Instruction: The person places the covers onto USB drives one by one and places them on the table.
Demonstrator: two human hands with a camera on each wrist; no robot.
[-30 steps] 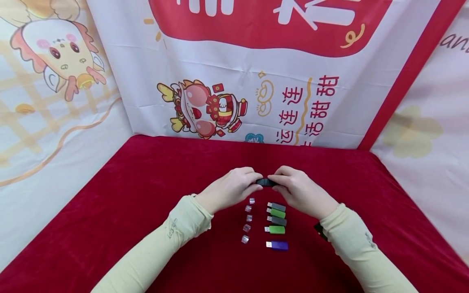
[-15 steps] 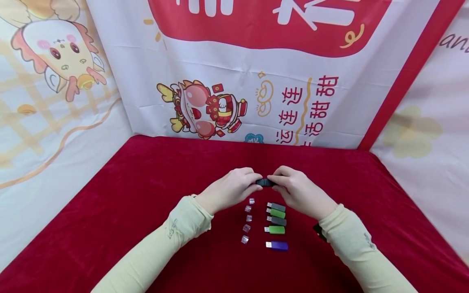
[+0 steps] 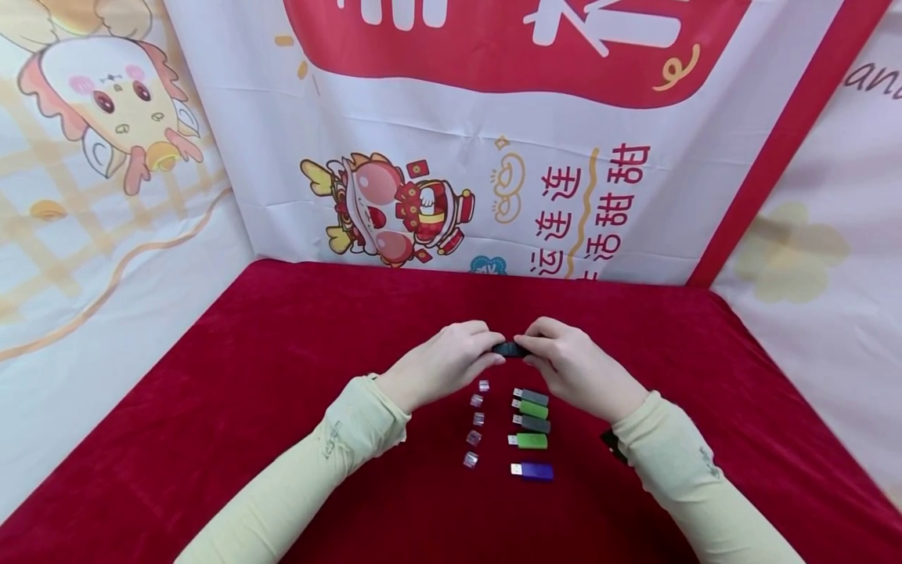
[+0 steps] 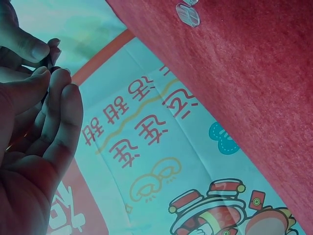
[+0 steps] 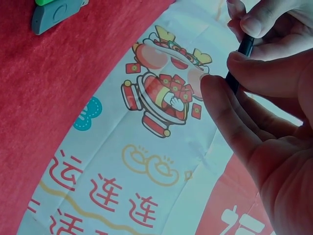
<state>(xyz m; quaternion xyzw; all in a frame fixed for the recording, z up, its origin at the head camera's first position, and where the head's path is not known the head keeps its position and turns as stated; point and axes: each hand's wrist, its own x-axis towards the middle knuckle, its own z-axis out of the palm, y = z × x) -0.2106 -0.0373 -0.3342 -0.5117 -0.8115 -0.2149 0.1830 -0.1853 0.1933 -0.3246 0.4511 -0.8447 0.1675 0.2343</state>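
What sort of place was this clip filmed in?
Probably a makeshift filming booth: printed cartoon hangings enclose three sides of a surface draped in red cloth, with USB sticks laid out in a column.

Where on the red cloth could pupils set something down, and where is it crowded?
Bare cloth lies outside the left sleeve, outside the right sleeve, and between the black stick and the banner. Between the sleeves it is crowded: clear caps and USB sticks form two columns.

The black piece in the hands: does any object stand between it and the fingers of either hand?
Nothing visible does: the left hand and right hand pinch the black piece directly at opposite ends. The clear caps and USB sticks lie on the red cloth, nearer the camera.
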